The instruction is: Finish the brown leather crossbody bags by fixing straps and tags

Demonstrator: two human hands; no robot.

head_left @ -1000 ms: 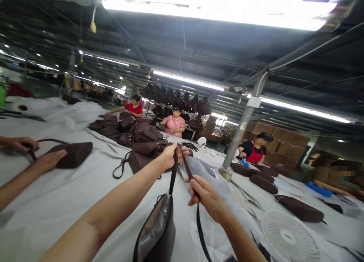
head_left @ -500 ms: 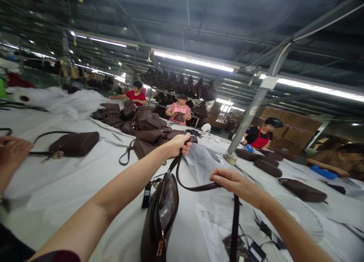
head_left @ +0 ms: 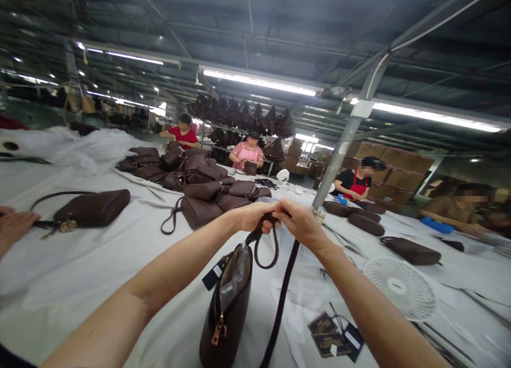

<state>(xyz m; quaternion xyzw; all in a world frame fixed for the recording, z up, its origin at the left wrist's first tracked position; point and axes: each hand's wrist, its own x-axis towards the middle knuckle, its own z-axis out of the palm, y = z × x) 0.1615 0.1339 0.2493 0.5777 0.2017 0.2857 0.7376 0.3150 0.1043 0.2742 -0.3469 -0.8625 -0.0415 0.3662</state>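
A dark brown handbag [head_left: 227, 309] hangs in front of me over the white table [head_left: 99, 267]. Its strap [head_left: 266, 251] runs up to my hands. My left hand [head_left: 255, 218] is closed around the top of the strap. My right hand [head_left: 300, 221] is also closed on the strap, pressed right against the left one. A small loop of strap dangles under both hands, and the long end drops down past the bag. A black tag [head_left: 215, 272] hangs at the bag's side.
A pile of brown bags [head_left: 195, 189] lies mid-table, and one single bag [head_left: 91, 208] sits by another person's hand [head_left: 14, 225] at left. A white fan [head_left: 399, 289] and black tags [head_left: 329, 338] lie at right. Other people work across the table.
My right hand has come up and left to meet my left hand, folding the strap into a short loop. The other person's hand has drawn back from the single bag.
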